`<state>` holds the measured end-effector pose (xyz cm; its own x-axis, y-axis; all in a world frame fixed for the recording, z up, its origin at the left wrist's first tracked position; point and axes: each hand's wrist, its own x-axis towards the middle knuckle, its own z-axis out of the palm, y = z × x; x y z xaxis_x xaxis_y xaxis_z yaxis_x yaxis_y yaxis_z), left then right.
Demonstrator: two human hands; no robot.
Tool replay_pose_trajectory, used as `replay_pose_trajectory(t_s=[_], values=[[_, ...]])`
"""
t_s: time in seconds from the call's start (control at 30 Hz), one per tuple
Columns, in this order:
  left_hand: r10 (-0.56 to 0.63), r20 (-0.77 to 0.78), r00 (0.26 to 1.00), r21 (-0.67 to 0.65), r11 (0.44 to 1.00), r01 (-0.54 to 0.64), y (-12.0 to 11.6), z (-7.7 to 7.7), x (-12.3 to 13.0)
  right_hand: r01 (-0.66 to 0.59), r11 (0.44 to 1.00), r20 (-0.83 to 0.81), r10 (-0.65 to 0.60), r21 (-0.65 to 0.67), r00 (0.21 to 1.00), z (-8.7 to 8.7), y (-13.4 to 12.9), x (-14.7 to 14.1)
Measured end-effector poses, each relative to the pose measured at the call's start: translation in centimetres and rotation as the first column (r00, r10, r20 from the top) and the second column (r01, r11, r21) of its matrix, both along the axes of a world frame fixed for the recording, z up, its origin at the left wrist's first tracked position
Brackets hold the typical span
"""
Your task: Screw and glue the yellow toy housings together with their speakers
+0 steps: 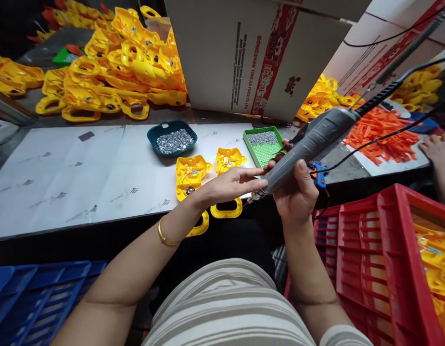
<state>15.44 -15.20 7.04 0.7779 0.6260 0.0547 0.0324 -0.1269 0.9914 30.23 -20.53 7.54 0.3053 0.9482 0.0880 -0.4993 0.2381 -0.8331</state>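
Note:
My right hand (296,194) is wrapped around a grey electric screwdriver (305,149), tilted with its tip down to the left. My left hand (236,185) reaches across with its fingers stretched out, the fingertips at the lower end of the screwdriver's body; its thumb is hidden. Under and behind the left hand lie two yellow plastic housing halves: one yellow housing (189,175) on the left with wires inside, and another yellow housing (227,158) partly covered by the hand. Their loop handles stick out over the table's near edge.
Behind are a dark green bowl of screws (164,151), a green tray of screws (258,156), a cardboard box (222,62) and piled yellow housings (110,72). Orange parts (384,132) and another person's hand (438,154) are right. Red crate (381,240) and blue crate (52,288) flank me.

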Motion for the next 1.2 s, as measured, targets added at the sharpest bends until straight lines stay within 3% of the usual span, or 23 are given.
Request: replay_pose_trajectory(t_s=[0.07, 0.3, 0.5, 0.63, 0.87, 1.2], values=[[-0.081, 0.010, 0.997, -0.006, 0.997, 0.081, 0.5, 0.1, 0.3, 0.018, 1.000, 0.045, -0.017, -0.019, 0.999, -0.1, 0.4, 0.2], [-0.137, 0.038, 0.990, -0.107, 0.984, 0.141, 1.5, -0.7, 0.6, -0.095, 0.995, 0.151, 0.099, -0.036, 0.984, -0.3, 1.2, 1.5], [-0.027, 0.101, 0.995, -0.200, 0.979, 0.047, 0.7, -1.4, 1.0, -0.188, 0.982, 0.417, 0.182, -0.027, 0.891, -1.6, -0.7, 2.9], [0.031, 0.138, 0.990, -0.238, 0.971, 0.003, 0.0, -1.4, 1.6, -0.099, 0.992, 0.604, 0.124, -0.075, 0.787, -2.1, -2.0, 3.1], [0.143, 0.130, 0.981, -0.285, 0.953, -0.101, -0.5, -1.3, 2.0, -0.064, 0.994, 0.539, 0.102, -0.089, 0.836, -2.0, -1.7, 2.5], [0.133, 0.155, 0.979, -0.215, 0.972, -0.098, -1.1, -2.2, 2.3, -0.145, 0.989, 0.581, 0.131, -0.023, 0.803, -2.7, -1.3, 3.7]])
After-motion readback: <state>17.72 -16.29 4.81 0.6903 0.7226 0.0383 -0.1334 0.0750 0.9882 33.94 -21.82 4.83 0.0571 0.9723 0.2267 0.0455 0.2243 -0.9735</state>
